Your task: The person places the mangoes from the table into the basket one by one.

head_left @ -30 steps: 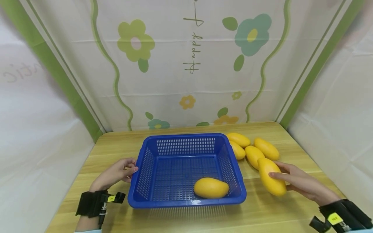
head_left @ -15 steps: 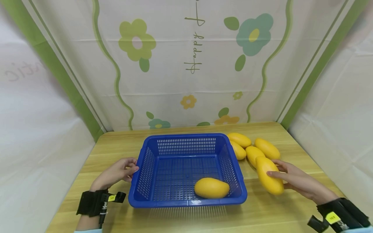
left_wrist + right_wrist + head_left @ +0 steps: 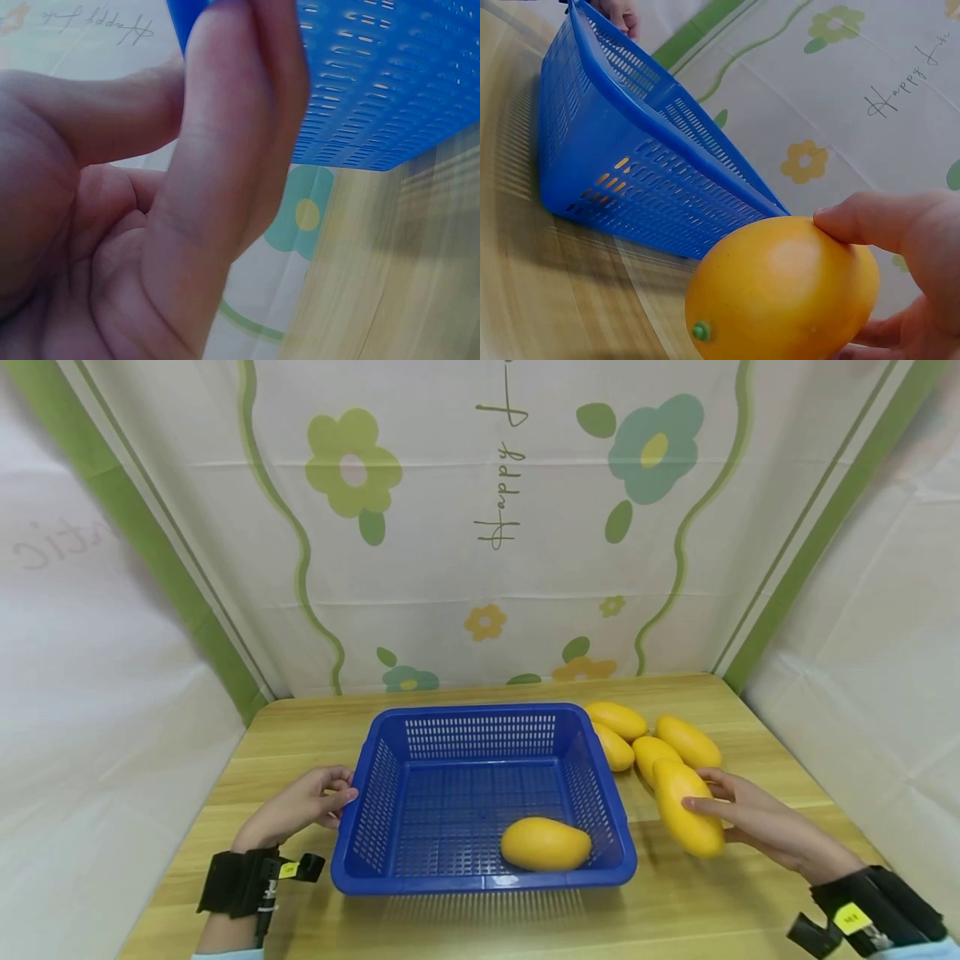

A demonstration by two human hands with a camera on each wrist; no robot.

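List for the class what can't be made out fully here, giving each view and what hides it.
Head: left end of one mango, behind the basket.
Head: lower end of another mango, behind the held mango.
Head: end of the lettering, cut off by the top edge.
Right wrist: the inside mango, mostly behind the basket's wall.
Left wrist: much of the basket, cut off by the top and right edges.

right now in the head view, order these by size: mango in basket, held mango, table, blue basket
1. Table
2. Blue basket
3. Unranked: mango in basket, held mango. They look alike, and the right hand partly covers the held one.
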